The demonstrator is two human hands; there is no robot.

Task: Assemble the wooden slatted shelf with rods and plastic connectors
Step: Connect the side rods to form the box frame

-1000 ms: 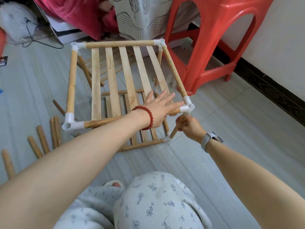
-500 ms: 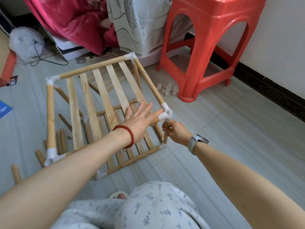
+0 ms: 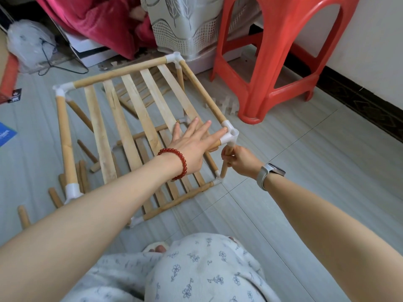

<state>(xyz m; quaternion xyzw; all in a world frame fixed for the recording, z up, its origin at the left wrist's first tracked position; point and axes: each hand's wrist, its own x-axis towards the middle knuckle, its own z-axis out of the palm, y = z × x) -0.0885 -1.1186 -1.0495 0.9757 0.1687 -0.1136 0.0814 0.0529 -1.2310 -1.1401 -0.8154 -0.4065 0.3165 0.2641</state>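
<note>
The upper slatted tier (image 3: 130, 99) of pale wooden slats, framed by round rods and white plastic corner connectors, stands on the floor over a lower slatted tier (image 3: 174, 192). My left hand (image 3: 192, 142), with a red bead bracelet, lies flat with straight fingers on the slats, its fingertips touching the near right connector (image 3: 230, 136). Just below that connector my right hand (image 3: 239, 160) grips the upright leg rod (image 3: 224, 164), which runs down towards the lower tier's corner connector (image 3: 216, 182).
Several loose short rods (image 3: 54, 196) lie on the tiles at the left. More slats (image 3: 139, 92) lie under the frame. A red plastic stool (image 3: 279, 53) stands close at the right, with small white connectors (image 3: 226, 104) at its foot. My knees fill the bottom.
The view has shifted, so the frame sits more to the left. Both hands stay at the near right corner, the left flat on the slats, the right still round the leg rod.
</note>
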